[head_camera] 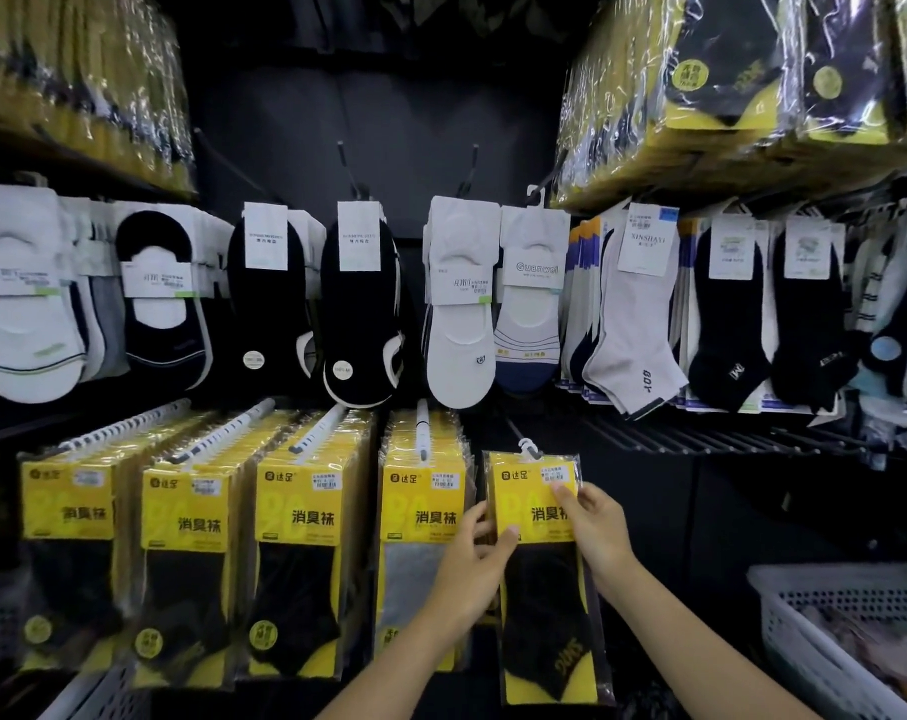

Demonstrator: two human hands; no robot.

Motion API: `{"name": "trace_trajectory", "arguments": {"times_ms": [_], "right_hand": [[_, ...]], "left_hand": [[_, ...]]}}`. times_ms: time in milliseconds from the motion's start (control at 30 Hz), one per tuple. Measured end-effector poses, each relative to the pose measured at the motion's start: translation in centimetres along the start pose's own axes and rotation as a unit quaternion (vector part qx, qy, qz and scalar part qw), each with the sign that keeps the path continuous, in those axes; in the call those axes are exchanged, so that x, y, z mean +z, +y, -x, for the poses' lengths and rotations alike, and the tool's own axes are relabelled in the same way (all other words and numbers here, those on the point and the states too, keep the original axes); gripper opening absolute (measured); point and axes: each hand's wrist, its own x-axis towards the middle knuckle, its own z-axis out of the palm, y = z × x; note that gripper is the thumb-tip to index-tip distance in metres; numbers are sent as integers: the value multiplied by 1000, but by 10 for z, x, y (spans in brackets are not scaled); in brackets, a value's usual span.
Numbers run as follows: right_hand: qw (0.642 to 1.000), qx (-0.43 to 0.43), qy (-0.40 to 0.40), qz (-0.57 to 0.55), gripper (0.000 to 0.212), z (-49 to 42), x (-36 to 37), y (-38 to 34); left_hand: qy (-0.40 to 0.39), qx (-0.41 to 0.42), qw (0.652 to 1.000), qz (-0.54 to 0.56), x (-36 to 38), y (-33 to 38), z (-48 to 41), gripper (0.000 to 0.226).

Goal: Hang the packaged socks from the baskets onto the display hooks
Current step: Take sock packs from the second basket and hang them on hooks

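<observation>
While our left hand (pixel 472 569) pinches the yellow sock packet (pixel 544 605) at its left edge, thumb on the front, our right hand (pixel 596 532) grips the right edge. Low and centre, the packet's white hanger meets a display hook's (pixel 519 436) tip. A white basket (pixel 804 610) sits lower right.

One yellow sock packet (pixel 544 605) is held upright by both hands: the left grip (pixel 472 569) pinches its left edge, thumb on the front, and the right grip (pixel 594 532) clasps the right edge higher up. Its white hanger tab (pixel 529 449) meets the tip of a dark display hook (pixel 513 431). Full rows of like packets (pixel 305 517) hang to the left — a white basket (pixel 804 610) sits lower right.
</observation>
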Motion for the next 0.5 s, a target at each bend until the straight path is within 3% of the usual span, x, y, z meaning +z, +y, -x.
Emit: {"name": "trace_trajectory", "arguments": {"times_ms": [333,500], "right_hand": [[991,57,116,37,26,29,-16,40],[991,103,58,64,20,105,-12,99]], "left_hand": [[-3,-23,999,-24,5,-31,20,60],[-19,-81,995,-52,-1,-108,86,49]]}}
